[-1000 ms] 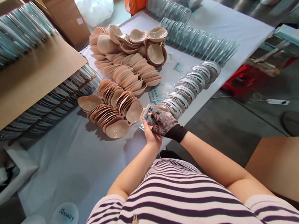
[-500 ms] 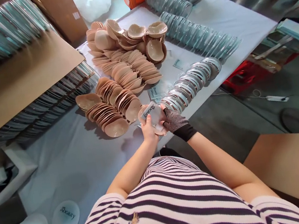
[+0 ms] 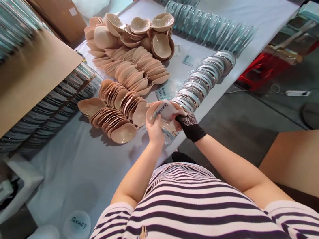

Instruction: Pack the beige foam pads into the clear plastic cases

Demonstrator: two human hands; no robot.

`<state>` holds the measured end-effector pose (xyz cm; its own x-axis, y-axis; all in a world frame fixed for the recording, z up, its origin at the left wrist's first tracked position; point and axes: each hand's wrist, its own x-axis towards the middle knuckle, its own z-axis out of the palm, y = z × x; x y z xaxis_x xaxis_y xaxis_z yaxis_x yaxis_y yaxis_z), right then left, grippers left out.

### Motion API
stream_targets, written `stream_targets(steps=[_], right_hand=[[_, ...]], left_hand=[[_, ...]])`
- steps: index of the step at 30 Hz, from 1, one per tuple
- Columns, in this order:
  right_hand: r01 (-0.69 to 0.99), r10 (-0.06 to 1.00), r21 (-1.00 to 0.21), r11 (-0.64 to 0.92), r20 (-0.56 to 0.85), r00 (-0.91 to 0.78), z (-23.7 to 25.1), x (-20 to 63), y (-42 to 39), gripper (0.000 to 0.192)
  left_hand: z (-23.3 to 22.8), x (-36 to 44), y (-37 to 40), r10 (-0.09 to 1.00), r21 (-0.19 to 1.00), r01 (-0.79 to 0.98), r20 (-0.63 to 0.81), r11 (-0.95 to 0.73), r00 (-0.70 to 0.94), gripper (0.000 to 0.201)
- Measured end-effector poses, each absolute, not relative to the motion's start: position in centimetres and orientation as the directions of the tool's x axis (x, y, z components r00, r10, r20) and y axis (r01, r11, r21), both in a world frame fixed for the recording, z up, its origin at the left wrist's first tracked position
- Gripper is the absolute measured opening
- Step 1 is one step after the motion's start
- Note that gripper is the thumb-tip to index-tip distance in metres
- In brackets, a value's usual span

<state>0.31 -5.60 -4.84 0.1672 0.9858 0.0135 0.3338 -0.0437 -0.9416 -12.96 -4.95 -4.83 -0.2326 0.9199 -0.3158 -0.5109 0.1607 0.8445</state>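
Observation:
My bare left hand [image 3: 155, 131] is closed on the left side of a beige adhesive bra [image 3: 151, 111], thumb on top. Over the bra lies a small card [image 3: 167, 110] with dark printed lettering. My right hand [image 3: 189, 125], in a black dotted glove with bare fingertips, grips the right side of the bra and the card's edge. The hands partly cover both things. Just beyond them stand rows of stacked beige bra cups [image 3: 112, 117] and a row of round, silvery-rimmed cases [image 3: 199, 81].
More bra cups [image 3: 137, 63] are piled at the back of the white-covered table [image 3: 73, 176]. Clear plastic cases [image 3: 213, 25] line the far right. A cardboard sheet [image 3: 28, 93] with stacked cases is on the left. White printed discs [image 3: 77, 227] lie lower left.
The bra between my hands has spread wider, showing more of its left cup. The card has shifted a little to the right and tilted. My view has moved slightly.

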Motion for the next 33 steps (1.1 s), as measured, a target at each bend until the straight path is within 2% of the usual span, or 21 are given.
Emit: stream_targets(steps=[2, 4, 5, 7, 9, 12, 15, 18, 22, 25, 28, 31, 33], right_hand=[[0.494, 0.971, -0.870, -0.004, 0.114, 0.208, -4.9, 2.1, -6.4, 0.033], [0.592, 0.949, -0.805, 0.043, 0.219, 0.229, -5.1, 3.6, -8.3, 0.033], [0.627, 0.935, -0.777, 0.051, 0.258, 0.244, -5.3, 4.1, -9.6, 0.034], [0.684, 0.908, -0.728, 0.035, 0.308, 0.282, -5.9, 4.5, -12.6, 0.033], [0.733, 0.890, -0.680, 0.012, 0.341, 0.302, -6.7, 4.1, -15.4, 0.032], [0.784, 0.887, -0.620, -0.028, 0.347, 0.306, -7.5, 2.6, -18.3, 0.030], [0.801, 0.884, -0.591, -0.095, 0.321, 0.341, -8.0, 0.8, -19.6, 0.030], [0.810, 0.897, -0.561, -0.168, 0.254, 0.362, -8.3, -0.6, -20.0, 0.033], [0.848, 0.938, -0.452, -0.278, 0.061, 0.340, -9.1, -2.1, -21.0, 0.042], [0.887, 0.964, -0.382, -0.259, -0.051, 0.260, -9.9, -3.1, -22.5, 0.048], [0.909, 0.978, -0.361, -0.209, -0.102, 0.184, -10.5, -3.8, -23.8, 0.050], [0.905, 0.962, -0.328, -0.271, -0.119, 0.245, -10.9, -4.2, -23.6, 0.051], [0.898, 0.951, -0.314, -0.309, -0.115, 0.287, -10.9, -4.4, -22.6, 0.054]], left_hand=[[-5.3, -15.1, -4.6, 0.961, 0.928, -0.368, -0.157, 0.065, -0.227, 0.050], [-6.2, -17.3, -4.8, 0.983, 0.995, -0.076, 0.043, -0.058, -0.179, 0.037], [-6.9, -18.3, -5.0, 0.987, 0.985, 0.111, 0.142, -0.133, -0.080, 0.027], [-8.3, -19.6, -5.8, 0.941, 0.845, 0.428, 0.228, -0.320, 0.252, 0.017], [-9.8, -20.3, -6.5, 0.819, 0.664, 0.553, 0.163, -0.504, 0.551, 0.017], [-11.3, -20.6, -7.3, 0.713, 0.502, 0.589, 0.083, -0.633, 0.696, 0.020], [-11.9, -20.6, -7.7, 0.716, 0.461, 0.616, 0.065, -0.639, 0.695, 0.022], [-12.0, -20.4, -7.9, 0.741, 0.504, 0.624, 0.050, -0.597, 0.669, 0.022], [-12.4, -20.0, -7.2, 0.713, 0.560, 0.594, -0.007, -0.578, 0.701, 0.020], [-12.9, -20.1, -6.5, 0.699, 0.584, 0.579, -0.027, -0.569, 0.715, 0.015], [-13.5, -20.2, -6.5, 0.730, 0.589, 0.602, -0.031, -0.539, 0.683, 0.010], [-13.9, -20.3, -6.9, 0.772, 0.651, 0.602, -0.039, -0.462, 0.635, 0.019], [-14.1, -20.3, -7.2, 0.799, 0.715, 0.569, -0.024, -0.406, 0.600, 0.034]])
